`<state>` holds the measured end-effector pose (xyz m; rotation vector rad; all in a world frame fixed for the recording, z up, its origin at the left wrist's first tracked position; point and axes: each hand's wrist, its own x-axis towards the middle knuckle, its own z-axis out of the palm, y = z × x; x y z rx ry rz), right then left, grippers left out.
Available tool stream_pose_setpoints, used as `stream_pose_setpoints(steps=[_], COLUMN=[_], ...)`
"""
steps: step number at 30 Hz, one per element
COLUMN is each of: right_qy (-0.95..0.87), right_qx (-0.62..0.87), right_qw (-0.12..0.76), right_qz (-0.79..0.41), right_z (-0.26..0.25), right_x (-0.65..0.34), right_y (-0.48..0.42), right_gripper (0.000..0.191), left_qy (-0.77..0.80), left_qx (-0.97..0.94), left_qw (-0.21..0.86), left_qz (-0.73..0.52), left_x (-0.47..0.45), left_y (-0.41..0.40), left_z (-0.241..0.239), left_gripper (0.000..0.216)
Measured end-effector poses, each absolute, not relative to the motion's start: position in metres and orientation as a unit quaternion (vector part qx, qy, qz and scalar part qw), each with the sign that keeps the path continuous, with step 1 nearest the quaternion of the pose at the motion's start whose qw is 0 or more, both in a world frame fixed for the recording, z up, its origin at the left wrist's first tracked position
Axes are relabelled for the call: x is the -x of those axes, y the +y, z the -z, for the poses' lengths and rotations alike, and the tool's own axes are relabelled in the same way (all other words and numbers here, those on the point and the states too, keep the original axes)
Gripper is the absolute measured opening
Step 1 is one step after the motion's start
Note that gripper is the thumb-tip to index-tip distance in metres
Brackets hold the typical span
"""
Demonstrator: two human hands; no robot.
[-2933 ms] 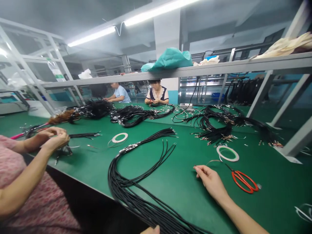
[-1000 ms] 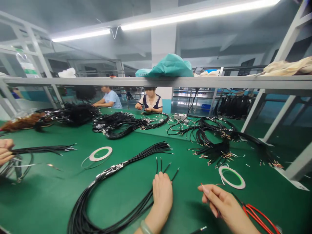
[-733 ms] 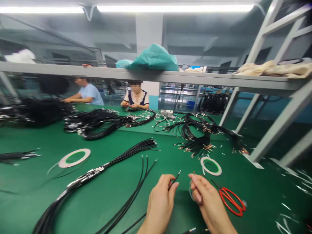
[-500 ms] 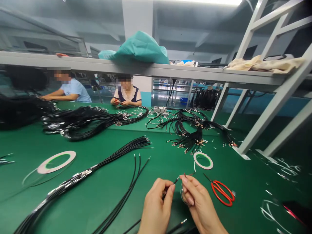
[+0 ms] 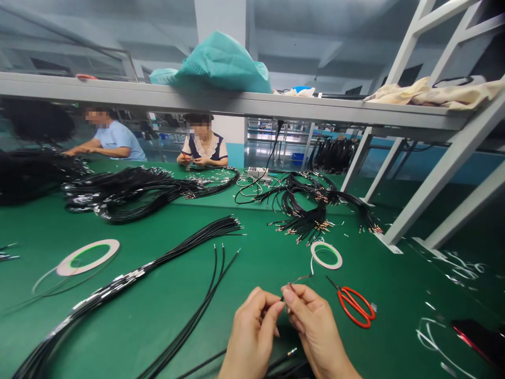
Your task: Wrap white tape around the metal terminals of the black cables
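My left hand (image 5: 252, 326) is closed in a pinch around the end of a thin black cable (image 5: 282, 298). Right beside it, its fingertips almost touching the cable end, is my right hand (image 5: 315, 321), pinching a thin brownish strip (image 5: 302, 278) that sticks out up and to the right. The fingers hide most of the cable end. Red-handled scissors (image 5: 357, 304) lie to the right of my hands. A narrow roll of white tape (image 5: 335, 264) with a green inner edge rests above them, its loose tail pointing toward my right fingers. Below my hands are more cable ends (image 5: 291, 351).
A long bundle of black cables (image 5: 130, 276) crosses the left side, near another tape roll (image 5: 63, 268). Three loose cables (image 5: 197, 316) lie closer. Coiled cables (image 5: 303, 210) sit further back. A grey shelf frame (image 5: 445, 179) stands right. Two people (image 5: 203, 147) sit opposite.
My fingertips have drawn closer together over the cable end. The brownish strip now shows plainly beyond my right fingers. The whole view has shifted slightly.
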<state>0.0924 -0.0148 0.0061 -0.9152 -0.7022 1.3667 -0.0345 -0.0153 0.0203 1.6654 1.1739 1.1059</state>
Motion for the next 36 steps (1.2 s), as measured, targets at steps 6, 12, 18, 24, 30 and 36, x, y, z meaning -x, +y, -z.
stream_pose_setpoints(steps=[6, 12, 18, 24, 30, 36], right_qy=[-0.334, -0.314, -0.275, -0.268, -0.263, -0.27], right_qx=[0.418, 0.414, 0.426, 0.445, 0.432, 0.445], right_qw=[0.604, 0.609, 0.577, 0.577, 0.596, 0.619], right_qz=[-0.59, -0.599, -0.64, -0.629, -0.624, -0.588], right_z=[-0.006, -0.01, 0.018, 0.025, 0.024, 0.023], right_x=[-0.1, -0.097, -0.097, -0.094, -0.101, -0.114], right_y=[-0.011, -0.011, -0.006, -0.006, -0.008, -0.01], right_gripper=[0.03, 0.03, 0.039, 0.039, 0.034, 0.041], left_qy=[0.471, 0.476, 0.497, 0.488, 0.481, 0.429], left_qx=[-0.642, -0.675, -0.68, -0.716, -0.709, -0.726], left_qw=[0.44, 0.399, 0.355, 0.289, 0.302, 0.285], left_qz=[-0.415, -0.398, -0.405, -0.407, -0.419, -0.456], left_x=[0.035, 0.035, 0.035, 0.036, 0.035, 0.038], left_y=[-0.011, -0.012, -0.012, -0.012, -0.013, -0.016], left_z=[-0.013, -0.017, -0.007, -0.003, -0.001, -0.003], left_gripper=[0.032, 0.032, 0.024, 0.015, 0.014, 0.035])
